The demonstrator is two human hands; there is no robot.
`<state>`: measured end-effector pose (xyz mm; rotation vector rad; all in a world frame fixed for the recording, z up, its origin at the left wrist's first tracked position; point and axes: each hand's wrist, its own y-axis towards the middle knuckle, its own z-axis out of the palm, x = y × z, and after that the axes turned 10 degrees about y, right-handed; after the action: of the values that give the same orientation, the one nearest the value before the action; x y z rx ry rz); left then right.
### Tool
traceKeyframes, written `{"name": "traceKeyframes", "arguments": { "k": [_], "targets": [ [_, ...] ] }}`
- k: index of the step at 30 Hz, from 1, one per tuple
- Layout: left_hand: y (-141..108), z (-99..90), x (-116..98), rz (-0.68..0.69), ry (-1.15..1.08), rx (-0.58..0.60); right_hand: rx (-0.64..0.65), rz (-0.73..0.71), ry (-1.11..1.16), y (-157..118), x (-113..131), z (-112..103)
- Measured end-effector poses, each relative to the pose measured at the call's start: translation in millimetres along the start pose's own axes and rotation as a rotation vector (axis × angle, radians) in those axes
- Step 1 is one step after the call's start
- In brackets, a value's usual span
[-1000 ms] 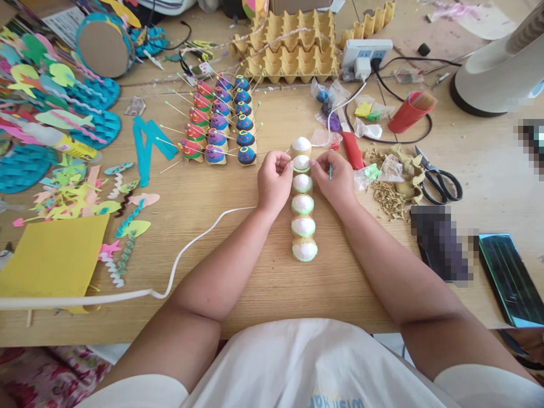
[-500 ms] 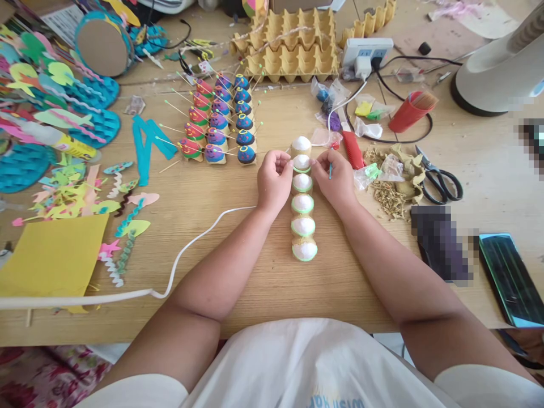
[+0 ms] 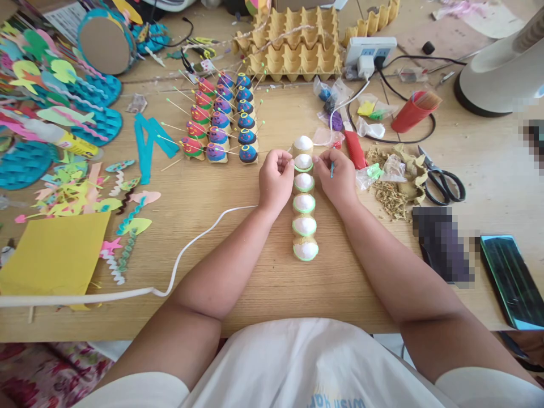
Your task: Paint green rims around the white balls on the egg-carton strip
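Observation:
In the head view a strip of egg-carton cups point(image 3: 304, 202) runs away from me along the wooden table. White domes cap its cups, and all but the farthest show a light green rim. My left hand point(image 3: 276, 180) is closed, with thumb and finger pinching the left edge of the second cup from the far end. On the opposite side, my right hand point(image 3: 339, 177) has its thumb and fingertip against the same cup's green rim. A thin blue stick point(image 3: 332, 170) pokes out from between the curled fingers of that hand.
Rows of painted carton cups point(image 3: 219, 119) with pins stand back left. Behind are egg trays point(image 3: 295, 51) and a power strip point(image 3: 369, 50). Scissors point(image 3: 442, 178), a red cup point(image 3: 414, 112) and a phone point(image 3: 512, 281) lie right. A white cable point(image 3: 174, 272) crosses the left side.
The whole view has shifted slightly to the right. Both hands stay at the second cup, with no clear change in their grip.

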<state>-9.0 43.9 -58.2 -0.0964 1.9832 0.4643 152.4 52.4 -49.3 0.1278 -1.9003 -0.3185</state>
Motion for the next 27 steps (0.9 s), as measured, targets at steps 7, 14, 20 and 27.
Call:
{"name": "traceKeyframes", "arguments": {
  "k": [7, 14, 20, 27],
  "targets": [
    [0.5, -0.4, 0.2, 0.001, 0.048, 0.003, -0.004, -0.017, -0.008, -0.2, -0.4, -0.4],
    [0.2, -0.8, 0.0, -0.004, 0.044, 0.013, 0.003, -0.003, -0.014, -0.1, -0.4, -0.4],
    [0.2, 0.2, 0.8, 0.004, 0.050, 0.005, -0.001, -0.001, -0.027, 1.0, -3.5, -0.1],
    [0.2, 0.5, 1.3, 0.013, 0.056, 0.006, -0.005, -0.013, -0.034, 1.8, -6.4, 0.9]
  ]
}}
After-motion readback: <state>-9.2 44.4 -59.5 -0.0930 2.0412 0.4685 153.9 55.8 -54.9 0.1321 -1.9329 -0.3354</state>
